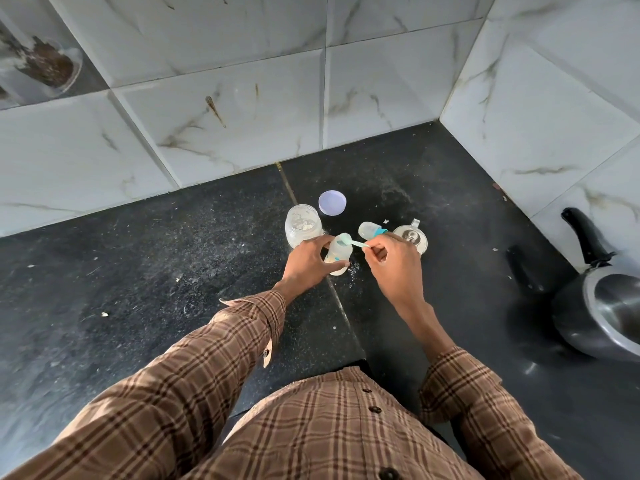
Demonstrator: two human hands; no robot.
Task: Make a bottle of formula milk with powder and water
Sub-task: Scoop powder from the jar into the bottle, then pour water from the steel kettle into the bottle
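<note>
Jar (303,226), lid (332,202), cap (372,231), jug (412,237) crowd behind bottle (338,254) near counter (138,271) back corner | bottle upright, mouth up, gripped by left hand (308,263) | spoon (349,242) level, bowl at mouth, pinched by right hand (394,265)

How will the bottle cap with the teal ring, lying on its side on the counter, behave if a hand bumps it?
The bottle cap looks round and lies on its side, so it would probably roll. It seems thin clear plastic, so likely light and easily knocked.

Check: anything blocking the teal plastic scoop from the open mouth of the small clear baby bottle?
Nothing visible. The teal plastic scoop, held by the right hand, already sits at the mouth of the small clear baby bottle, which the left hand steadies.
</note>
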